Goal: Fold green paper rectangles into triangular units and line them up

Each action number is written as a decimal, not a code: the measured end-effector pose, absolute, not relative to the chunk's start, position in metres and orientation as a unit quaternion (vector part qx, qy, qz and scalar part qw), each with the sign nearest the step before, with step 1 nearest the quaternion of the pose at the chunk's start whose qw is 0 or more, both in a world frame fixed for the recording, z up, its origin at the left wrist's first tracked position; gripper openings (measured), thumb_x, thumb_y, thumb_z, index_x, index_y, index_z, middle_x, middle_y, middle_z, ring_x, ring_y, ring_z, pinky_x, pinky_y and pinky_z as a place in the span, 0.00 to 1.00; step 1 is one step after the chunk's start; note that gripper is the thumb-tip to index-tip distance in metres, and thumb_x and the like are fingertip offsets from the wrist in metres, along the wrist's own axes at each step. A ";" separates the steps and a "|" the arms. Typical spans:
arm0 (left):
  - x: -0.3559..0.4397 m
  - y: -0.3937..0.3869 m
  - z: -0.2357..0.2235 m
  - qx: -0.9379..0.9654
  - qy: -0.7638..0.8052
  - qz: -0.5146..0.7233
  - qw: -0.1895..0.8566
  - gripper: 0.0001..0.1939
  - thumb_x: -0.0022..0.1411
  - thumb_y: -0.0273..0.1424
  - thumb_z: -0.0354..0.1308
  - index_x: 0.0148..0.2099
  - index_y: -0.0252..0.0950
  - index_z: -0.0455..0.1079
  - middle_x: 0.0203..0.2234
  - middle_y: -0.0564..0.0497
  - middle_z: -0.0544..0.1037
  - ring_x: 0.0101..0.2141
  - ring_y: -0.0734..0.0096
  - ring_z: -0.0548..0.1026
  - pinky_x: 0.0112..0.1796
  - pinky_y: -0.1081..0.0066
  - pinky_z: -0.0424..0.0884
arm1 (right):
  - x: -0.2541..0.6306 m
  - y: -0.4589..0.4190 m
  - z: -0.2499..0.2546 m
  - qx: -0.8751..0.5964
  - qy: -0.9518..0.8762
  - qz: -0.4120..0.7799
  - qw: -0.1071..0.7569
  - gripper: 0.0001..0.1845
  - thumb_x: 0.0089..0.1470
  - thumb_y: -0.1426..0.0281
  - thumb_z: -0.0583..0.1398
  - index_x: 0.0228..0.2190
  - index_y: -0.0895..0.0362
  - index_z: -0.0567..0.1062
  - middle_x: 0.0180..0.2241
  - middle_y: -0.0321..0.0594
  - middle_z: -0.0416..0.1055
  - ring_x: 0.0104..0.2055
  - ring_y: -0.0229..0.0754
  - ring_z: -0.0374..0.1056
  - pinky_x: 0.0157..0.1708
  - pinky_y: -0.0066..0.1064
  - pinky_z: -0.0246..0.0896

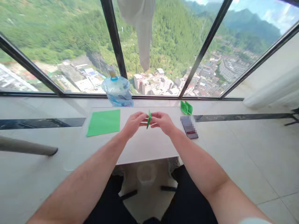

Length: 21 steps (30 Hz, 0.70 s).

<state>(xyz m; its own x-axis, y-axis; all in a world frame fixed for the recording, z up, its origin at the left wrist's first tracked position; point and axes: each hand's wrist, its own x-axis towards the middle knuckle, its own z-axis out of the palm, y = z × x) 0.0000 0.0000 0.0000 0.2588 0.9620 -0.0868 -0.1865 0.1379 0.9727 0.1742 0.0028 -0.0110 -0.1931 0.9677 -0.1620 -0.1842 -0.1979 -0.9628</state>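
Between my two hands, over the middle of the white table, a small piece of folded green paper [149, 119] stands on edge, seen nearly side-on. My left hand [135, 122] grips it from the left with thumb and fingers. From the other side, the fingers of my right hand [163, 121] close on it too. A flat sheet of green paper [105, 122] lies on the table to the left of my hands. At the far right corner sits another folded green paper piece [186, 107], its flaps standing up.
A phone [188, 127] lies on the right edge of the white table [144, 146]. Behind the table, a large clear blue water jug [117, 90] stands by the window, and a knotted pale curtain [143, 34] hangs down. A grey pole [28, 146] is at left.
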 end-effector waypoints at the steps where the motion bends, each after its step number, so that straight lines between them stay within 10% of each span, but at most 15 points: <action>1: 0.000 0.001 -0.002 0.484 0.427 0.458 0.611 0.15 0.54 0.41 0.65 0.35 0.33 0.74 0.30 0.49 0.80 0.33 0.63 0.80 0.40 0.58 0.77 | 0.174 0.003 -0.010 -0.437 -0.441 0.641 0.451 0.19 0.43 0.61 0.72 0.36 0.58 0.80 0.31 0.39 0.79 0.30 0.39 0.75 0.28 0.30 0.74; 13: -0.002 0.007 -0.005 0.471 0.474 0.461 0.583 0.23 0.43 0.36 0.72 0.41 0.32 0.74 0.27 0.49 0.80 0.28 0.68 0.77 0.30 0.68 0.72 | 0.173 0.002 -0.008 -0.431 -0.469 0.626 0.451 0.16 0.47 0.60 0.67 0.35 0.57 0.81 0.32 0.40 0.79 0.33 0.42 0.76 0.33 0.35 0.74; 21: 0.004 0.004 -0.006 0.476 0.521 0.490 0.511 0.14 0.44 0.34 0.68 0.32 0.33 0.72 0.23 0.53 0.77 0.25 0.71 0.74 0.26 0.70 0.71 | 0.165 -0.004 -0.014 -0.539 -0.637 0.260 0.486 0.09 0.52 0.67 0.64 0.35 0.54 0.81 0.39 0.40 0.79 0.36 0.39 0.74 0.37 0.31 0.71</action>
<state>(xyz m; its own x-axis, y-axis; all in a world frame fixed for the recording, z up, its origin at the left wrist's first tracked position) 0.0037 0.0044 -0.0058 -0.0243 0.9975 -0.0662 -0.0052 0.0661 0.9978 0.1651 -0.0039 -0.0144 0.0529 0.9391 0.3396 0.4335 0.2848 -0.8550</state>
